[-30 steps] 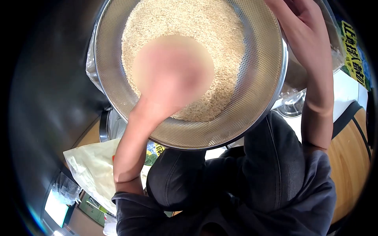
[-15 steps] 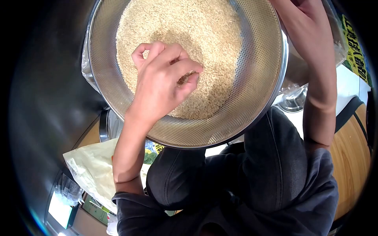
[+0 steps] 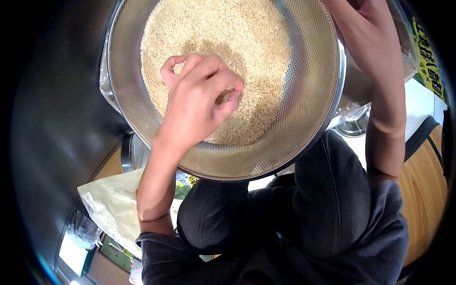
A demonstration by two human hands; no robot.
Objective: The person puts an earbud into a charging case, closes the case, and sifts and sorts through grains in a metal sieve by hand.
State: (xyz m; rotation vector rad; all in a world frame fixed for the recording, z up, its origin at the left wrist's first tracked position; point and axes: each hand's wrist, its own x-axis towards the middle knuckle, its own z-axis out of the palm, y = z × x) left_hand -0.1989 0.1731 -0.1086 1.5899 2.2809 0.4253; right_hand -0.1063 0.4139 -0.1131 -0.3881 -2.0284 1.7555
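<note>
A large round metal sieve (image 3: 311, 109) with a perforated wall holds a wide layer of pale grain (image 3: 256, 42), which looks like rice. Over the grain, my left hand (image 3: 199, 90) has its thumb and index fingertips pressed together and the other fingers curled. What lies in that pinch, if anything, is too small to make out. My right hand (image 3: 361, 21) grips the sieve's right rim near the top edge of the view, its fingertips partly hidden or cut off.
Below the sieve are my legs in dark trousers (image 3: 327, 199). A pale bag (image 3: 114, 199) lies at lower left, near hanging clear plastic (image 3: 84, 229). To the right are a printed package (image 3: 427, 61), a metal container (image 3: 354, 124) and a wooden surface (image 3: 420, 194).
My left hand was blurred over the grain a second ago; it now shows clearly with a pinch. The sieve has shifted slightly left. Since half a second ago, little has moved.
</note>
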